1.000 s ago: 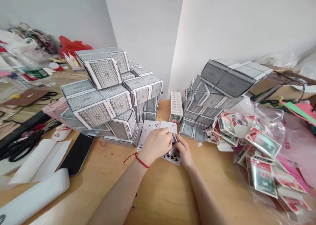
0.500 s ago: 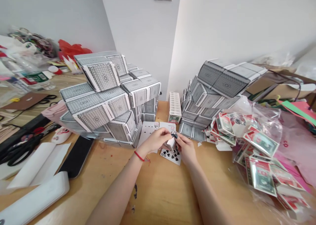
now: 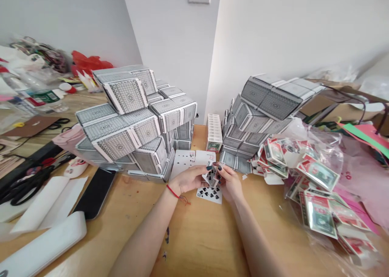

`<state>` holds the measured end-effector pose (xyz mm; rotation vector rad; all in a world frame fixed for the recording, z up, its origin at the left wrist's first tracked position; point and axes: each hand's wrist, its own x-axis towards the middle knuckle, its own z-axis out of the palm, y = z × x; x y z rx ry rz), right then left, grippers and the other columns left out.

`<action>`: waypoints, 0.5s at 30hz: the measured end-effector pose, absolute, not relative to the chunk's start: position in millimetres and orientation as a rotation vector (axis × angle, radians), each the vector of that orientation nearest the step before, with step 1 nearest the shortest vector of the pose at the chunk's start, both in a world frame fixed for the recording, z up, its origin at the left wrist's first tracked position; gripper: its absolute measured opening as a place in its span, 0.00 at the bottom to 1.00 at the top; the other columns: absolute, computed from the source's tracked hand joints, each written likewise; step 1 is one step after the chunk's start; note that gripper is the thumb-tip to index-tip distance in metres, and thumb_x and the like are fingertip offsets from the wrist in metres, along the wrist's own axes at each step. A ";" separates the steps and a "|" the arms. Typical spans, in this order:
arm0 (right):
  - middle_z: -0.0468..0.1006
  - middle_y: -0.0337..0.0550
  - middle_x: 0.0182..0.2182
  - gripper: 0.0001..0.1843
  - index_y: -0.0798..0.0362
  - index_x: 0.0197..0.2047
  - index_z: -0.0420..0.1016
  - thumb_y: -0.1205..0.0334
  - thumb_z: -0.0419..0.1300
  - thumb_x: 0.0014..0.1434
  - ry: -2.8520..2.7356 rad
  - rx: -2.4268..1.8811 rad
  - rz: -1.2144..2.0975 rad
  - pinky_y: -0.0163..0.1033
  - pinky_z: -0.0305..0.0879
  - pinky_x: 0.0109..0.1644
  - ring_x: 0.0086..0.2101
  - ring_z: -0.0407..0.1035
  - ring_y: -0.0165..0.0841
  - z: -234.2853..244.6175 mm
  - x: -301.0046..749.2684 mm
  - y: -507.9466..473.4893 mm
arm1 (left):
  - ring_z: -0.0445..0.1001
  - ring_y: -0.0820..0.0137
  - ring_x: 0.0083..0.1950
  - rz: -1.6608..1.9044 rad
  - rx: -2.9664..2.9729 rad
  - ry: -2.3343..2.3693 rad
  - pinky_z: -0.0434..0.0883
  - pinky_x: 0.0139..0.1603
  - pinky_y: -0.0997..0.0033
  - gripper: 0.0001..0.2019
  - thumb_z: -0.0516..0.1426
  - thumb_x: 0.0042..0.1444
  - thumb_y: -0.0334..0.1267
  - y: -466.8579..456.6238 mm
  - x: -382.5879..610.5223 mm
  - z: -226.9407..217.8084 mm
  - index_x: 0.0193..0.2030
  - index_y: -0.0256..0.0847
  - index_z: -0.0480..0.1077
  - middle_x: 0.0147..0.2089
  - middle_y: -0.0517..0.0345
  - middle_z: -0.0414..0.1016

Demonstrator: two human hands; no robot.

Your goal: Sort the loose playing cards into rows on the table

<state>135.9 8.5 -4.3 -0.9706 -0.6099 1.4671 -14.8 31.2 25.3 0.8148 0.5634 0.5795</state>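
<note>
Between my hands is a folded playing card, its face with black pips partly showing. My left hand, with a red string at the wrist, pinches its left side. On the other side, my right hand grips the card with thumb and fingers; some fingertips are hidden behind it. Just below the hands a ten of spades lies face up on the table. More face-up playing cards lie beyond my left hand.
Stacked boxes made of grey-backed cards rise at left and right. A row of card packs stands between them. Boxed decks spill from a plastic bag at right. A black phone, scissors and a white case lie left.
The held card has turned, so its pipped face now shows between my fingers. My left hand has shifted slightly down, its fingers changing position. The view has moved a little.
</note>
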 end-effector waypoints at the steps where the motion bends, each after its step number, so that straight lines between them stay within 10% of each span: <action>1: 0.75 0.38 0.27 0.12 0.51 0.30 0.76 0.59 0.67 0.39 -0.583 -0.962 1.460 0.33 0.58 0.24 0.22 0.63 0.27 -4.4 136.5 8.6 | 0.67 0.74 0.33 0.602 0.828 0.570 0.64 0.35 0.72 0.12 0.59 0.46 0.42 30.8 -14.7 25.4 0.32 0.36 0.66 0.31 0.57 0.68; 7: 0.70 0.35 0.23 0.09 0.53 0.24 0.69 0.59 0.66 0.41 -0.497 -0.888 1.182 0.32 0.57 0.24 0.21 0.60 0.24 -1.6 140.8 11.2 | 0.60 0.78 0.29 0.770 1.233 0.731 0.61 0.31 0.76 0.11 0.56 0.47 0.40 25.5 -9.9 30.8 0.26 0.38 0.58 0.29 0.62 0.61; 15: 0.63 0.30 0.21 0.10 0.50 0.27 0.59 0.63 0.60 0.43 -0.545 -1.059 1.087 0.29 0.56 0.20 0.20 0.58 0.24 -0.7 133.3 6.6 | 0.60 0.66 0.47 1.056 2.207 1.266 0.61 0.49 0.62 0.09 0.59 0.41 0.37 15.4 -2.2 27.8 0.24 0.38 0.61 0.43 0.54 0.63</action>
